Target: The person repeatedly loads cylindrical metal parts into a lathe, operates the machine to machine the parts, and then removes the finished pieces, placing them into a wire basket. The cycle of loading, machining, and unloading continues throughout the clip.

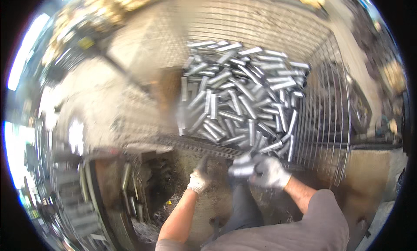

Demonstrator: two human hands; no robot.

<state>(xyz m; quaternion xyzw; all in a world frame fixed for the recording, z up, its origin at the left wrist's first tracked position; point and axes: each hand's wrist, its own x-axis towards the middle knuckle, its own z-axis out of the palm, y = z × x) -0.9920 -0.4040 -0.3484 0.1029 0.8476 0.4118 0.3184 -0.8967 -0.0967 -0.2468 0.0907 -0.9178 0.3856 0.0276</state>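
Observation:
My right hand (270,173), in a white glove with dark fingers, is closed on short silver metal pieces (241,168), blurred; how many there are I cannot make out. They are held low, at the near edge of a large wire mesh basket (343,121). Inside the basket lies a heap of similar silver bar-like pieces (236,99), jumbled in all directions. My left hand (200,178), gloved the same way, hovers to the left, apart from the right hand and just short of the basket's near edge. Motion smears its dark fingers, and nothing held shows clearly.
A bin-like frame (89,181) with long metal pieces stands at the lower left. Beside the basket's left wall is a rusty brown upright block (169,92). Tan flooring (134,103) spreads beyond it. At the right rests a brown board (369,173).

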